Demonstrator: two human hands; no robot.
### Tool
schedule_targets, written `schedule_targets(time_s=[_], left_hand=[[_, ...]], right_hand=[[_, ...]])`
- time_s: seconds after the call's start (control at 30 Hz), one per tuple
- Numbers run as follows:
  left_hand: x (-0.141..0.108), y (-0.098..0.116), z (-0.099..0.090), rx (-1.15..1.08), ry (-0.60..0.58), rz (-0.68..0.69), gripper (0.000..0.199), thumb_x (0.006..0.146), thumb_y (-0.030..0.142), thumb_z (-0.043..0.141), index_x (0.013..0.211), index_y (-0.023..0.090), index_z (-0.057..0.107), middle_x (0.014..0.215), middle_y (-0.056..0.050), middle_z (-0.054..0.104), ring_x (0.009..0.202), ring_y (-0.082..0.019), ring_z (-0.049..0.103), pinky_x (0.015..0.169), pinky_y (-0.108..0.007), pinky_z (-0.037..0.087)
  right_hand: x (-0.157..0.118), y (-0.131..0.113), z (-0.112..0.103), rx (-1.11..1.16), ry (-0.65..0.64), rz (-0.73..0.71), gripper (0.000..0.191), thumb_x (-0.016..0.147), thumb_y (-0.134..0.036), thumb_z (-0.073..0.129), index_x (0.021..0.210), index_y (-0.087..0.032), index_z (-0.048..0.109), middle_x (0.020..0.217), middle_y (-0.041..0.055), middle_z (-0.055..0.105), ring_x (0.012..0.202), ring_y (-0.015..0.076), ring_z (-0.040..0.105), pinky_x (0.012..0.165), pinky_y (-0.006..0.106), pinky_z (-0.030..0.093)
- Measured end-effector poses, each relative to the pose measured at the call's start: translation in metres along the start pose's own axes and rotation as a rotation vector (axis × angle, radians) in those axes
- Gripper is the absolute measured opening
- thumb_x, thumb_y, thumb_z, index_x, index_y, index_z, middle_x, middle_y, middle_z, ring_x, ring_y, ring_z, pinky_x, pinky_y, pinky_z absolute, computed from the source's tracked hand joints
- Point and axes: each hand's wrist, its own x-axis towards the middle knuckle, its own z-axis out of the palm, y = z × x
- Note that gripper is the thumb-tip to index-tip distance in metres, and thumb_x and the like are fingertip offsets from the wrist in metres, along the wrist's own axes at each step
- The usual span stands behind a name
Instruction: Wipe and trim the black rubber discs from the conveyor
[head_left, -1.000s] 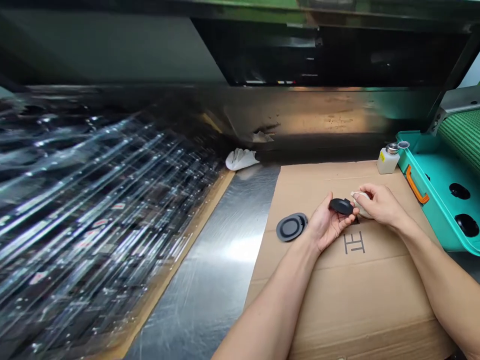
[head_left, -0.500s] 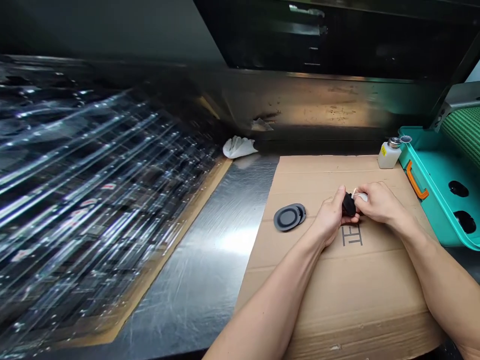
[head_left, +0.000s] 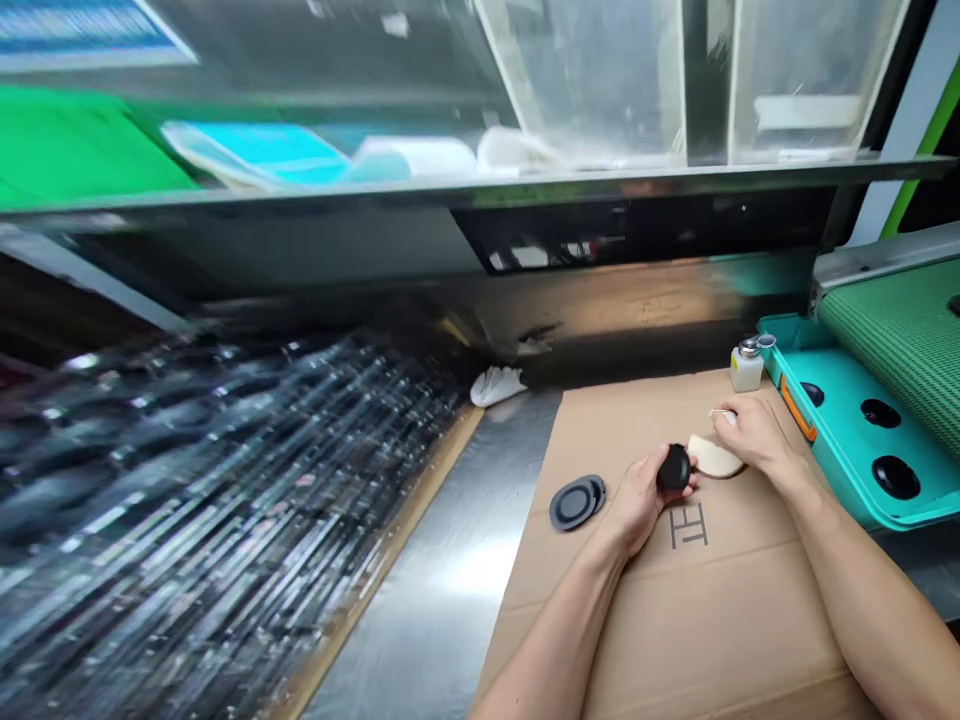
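While over cardboard (head_left: pixel 720 620), left hand (head_left: pixel 641 500) gripping one black disc (head_left: pixel 674 467), right hand (head_left: pixel 757 437) pinching one white strip (head_left: pixel 721 414)

On brown cardboard sheet (head_left: pixel 675 640): flat black round pad (head_left: pixel 574 505) left | white plastic bottle (head_left: pixel 746 370) back | teal plastic tray (head_left: pixel 840 450) right of sheet

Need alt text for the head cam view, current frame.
The left hand holds a black oval part above a cardboard sheet, while the right hand pinches a small white item beside a cream oval pad. A dark oval disc lies on the cardboard; a dispenser bottle stands near a teal tray.
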Motion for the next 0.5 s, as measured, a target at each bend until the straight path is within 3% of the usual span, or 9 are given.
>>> schedule_targets(time_s=[0.07,0.13,0.23,0.3,0.4,0.5], left_hand=[[0.006,0.009,-0.008,0.044,0.068,0.029,0.048,0.082,0.051,0.066,0.108,0.011,0.066,0.096,-0.011,0.069,0.074,-0.017,0.067,0.061,-0.025,0.053],[0.019,0.025,-0.02,0.227,0.154,0.107,0.048,0.084,0.053,0.062,0.109,0.012,0.065,0.094,-0.009,0.068,0.072,-0.017,0.066,0.058,-0.025,0.05],[0.048,0.054,-0.043,0.757,0.31,0.257,0.051,0.086,0.059,0.05,0.101,0.013,0.065,0.084,-0.008,0.067,0.067,-0.02,0.064,0.056,-0.028,0.048],[0.069,0.07,-0.059,1.168,0.432,0.335,0.045,0.084,0.058,0.05,0.087,0.016,0.065,0.082,-0.009,0.068,0.077,-0.025,0.066,0.066,-0.033,0.051],[0.093,0.079,-0.082,1.366,0.432,0.345,0.035,0.077,0.052,0.055,0.073,0.018,0.063,0.085,-0.014,0.07,0.094,-0.034,0.064,0.084,-0.042,0.049],[0.104,0.073,-0.106,1.649,0.376,0.257,0.039,0.082,0.051,0.046,0.081,0.018,0.067,0.097,-0.016,0.071,0.111,-0.038,0.06,0.096,-0.048,0.045]], right_hand=[[0.006,0.018,0.007,-0.065,0.118,0.142,0.028,0.093,-0.028,0.046,0.098,-0.017,0.071,0.097,0.0096,0.073,0.088,0.0196,0.064,0.074,0.026,0.038],[0.009,0.032,0.018,-0.093,0.142,0.221,0.026,0.095,-0.026,0.046,0.099,-0.017,0.07,0.103,0.0108,0.071,0.095,0.0207,0.063,0.077,0.027,0.039],[0.009,0.04,0.036,-0.069,0.126,0.245,0.025,0.096,-0.024,0.045,0.103,-0.017,0.068,0.111,0.0115,0.069,0.102,0.0216,0.062,0.08,0.028,0.041],[0.008,0.04,0.045,-0.036,0.122,0.249,0.027,0.097,-0.023,0.043,0.105,-0.017,0.068,0.112,0.0122,0.068,0.103,0.0227,0.061,0.082,0.03,0.042],[0.009,0.039,0.05,0.018,0.134,0.239,0.026,0.095,-0.022,0.046,0.106,-0.015,0.068,0.111,0.013,0.069,0.105,0.0236,0.061,0.086,0.031,0.042],[0.011,0.038,0.05,0.046,0.161,0.259,0.024,0.093,-0.023,0.049,0.106,-0.016,0.069,0.109,0.0118,0.07,0.105,0.0229,0.061,0.089,0.03,0.042]])
